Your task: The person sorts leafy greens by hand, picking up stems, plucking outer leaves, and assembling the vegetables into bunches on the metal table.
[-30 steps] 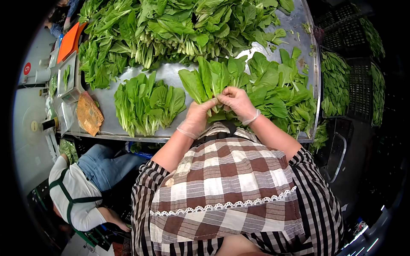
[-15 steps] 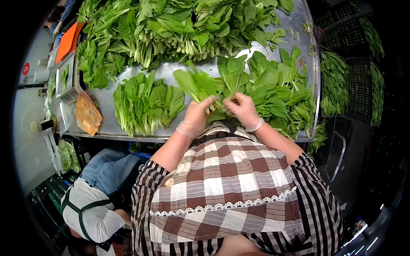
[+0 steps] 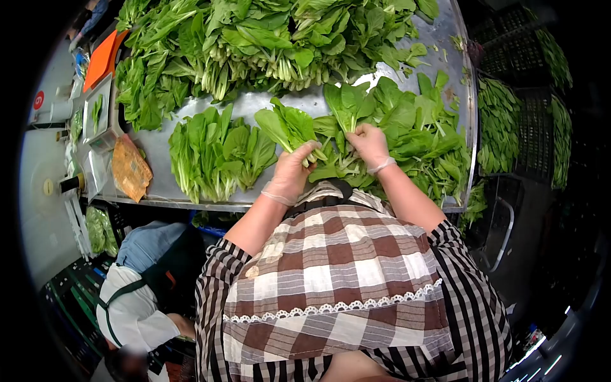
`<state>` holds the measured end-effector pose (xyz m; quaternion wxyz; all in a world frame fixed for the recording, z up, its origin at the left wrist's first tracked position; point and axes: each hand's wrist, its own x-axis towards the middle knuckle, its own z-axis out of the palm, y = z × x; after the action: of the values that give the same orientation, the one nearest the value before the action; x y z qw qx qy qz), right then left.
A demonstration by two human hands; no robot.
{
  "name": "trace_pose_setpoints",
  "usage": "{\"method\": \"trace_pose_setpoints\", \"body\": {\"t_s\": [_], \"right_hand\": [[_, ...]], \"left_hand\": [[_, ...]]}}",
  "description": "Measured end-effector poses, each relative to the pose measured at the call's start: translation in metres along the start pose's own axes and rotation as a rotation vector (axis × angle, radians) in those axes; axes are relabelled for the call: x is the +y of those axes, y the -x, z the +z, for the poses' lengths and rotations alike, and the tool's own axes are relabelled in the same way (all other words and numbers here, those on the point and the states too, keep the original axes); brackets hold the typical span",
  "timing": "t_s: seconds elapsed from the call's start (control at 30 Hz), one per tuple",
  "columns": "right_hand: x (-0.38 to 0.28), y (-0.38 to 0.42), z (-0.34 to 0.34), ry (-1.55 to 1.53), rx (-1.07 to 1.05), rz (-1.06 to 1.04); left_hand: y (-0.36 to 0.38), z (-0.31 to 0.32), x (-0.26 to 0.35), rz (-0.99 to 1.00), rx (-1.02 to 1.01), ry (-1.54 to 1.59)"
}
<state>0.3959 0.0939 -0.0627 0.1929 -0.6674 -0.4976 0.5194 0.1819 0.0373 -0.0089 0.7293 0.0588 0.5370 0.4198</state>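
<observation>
In a clear glove, my left hand (image 3: 293,172) is closed round the stems of a small bunch of leafy greens (image 3: 286,127), leaves pointing up and left. My right hand (image 3: 369,146), gloved too, pinches the base of an upright leafy green stalk (image 3: 347,108). Under and beside the right hand spreads a loose pile of greens (image 3: 426,140) with trimmed bits among it. Left of my left hand lies a neat row of greens (image 3: 207,153), stems toward me. A large heap of greens (image 3: 254,44) covers the back of the metal table (image 3: 162,196).
Beyond the table's right edge stand black crates (image 3: 534,134) of greens. At the left are a scale (image 3: 102,118), an orange folder (image 3: 100,60) and a brown flat piece (image 3: 132,169). A co-worker (image 3: 133,299) in a white shirt bends low at my left.
My right hand has moved slightly up and right, away from the left hand. The left hand's bunch, blurred before, is now steady. The co-worker has shifted a little.
</observation>
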Motion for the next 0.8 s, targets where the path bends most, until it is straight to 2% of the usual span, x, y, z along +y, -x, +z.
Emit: {"method": "trace_pose_setpoints", "body": {"t_s": [0.1,0.13,0.27,0.37,0.4,0.5,0.53,0.63,0.8], "right_hand": [[-0.02,0.024,-0.009,-0.392,-0.133,0.138],[-0.023,0.03,-0.009,-0.428,-0.149,0.17],[-0.011,0.034,0.0,-0.966,0.099,0.109],[-0.019,0.039,-0.004,-0.76,0.055,0.194],[-0.018,0.039,-0.002,-0.6,-0.035,0.154],[-0.025,0.029,0.004,0.118,0.1,-0.242],[-0.038,0.028,0.001,0.35,0.1,-0.286],[-0.041,0.013,0.008,0.694,0.079,-0.239],[-0.038,0.006,0.007,0.655,0.098,-0.205]], "left_hand": [[-0.004,-0.003,-0.005,-0.014,-0.003,0.05],[-0.005,-0.002,-0.006,-0.018,0.0,0.061],[-0.003,0.002,-0.003,-0.029,0.009,0.057],[-0.005,0.0,-0.004,-0.016,0.031,0.08],[-0.005,0.002,-0.004,-0.02,0.032,0.086],[-0.003,0.003,-0.004,-0.028,0.035,0.094],[-0.003,0.002,-0.004,-0.027,0.029,0.088],[-0.002,0.005,-0.001,-0.023,0.038,0.069],[-0.004,-0.002,-0.005,-0.022,0.043,0.073]]}}
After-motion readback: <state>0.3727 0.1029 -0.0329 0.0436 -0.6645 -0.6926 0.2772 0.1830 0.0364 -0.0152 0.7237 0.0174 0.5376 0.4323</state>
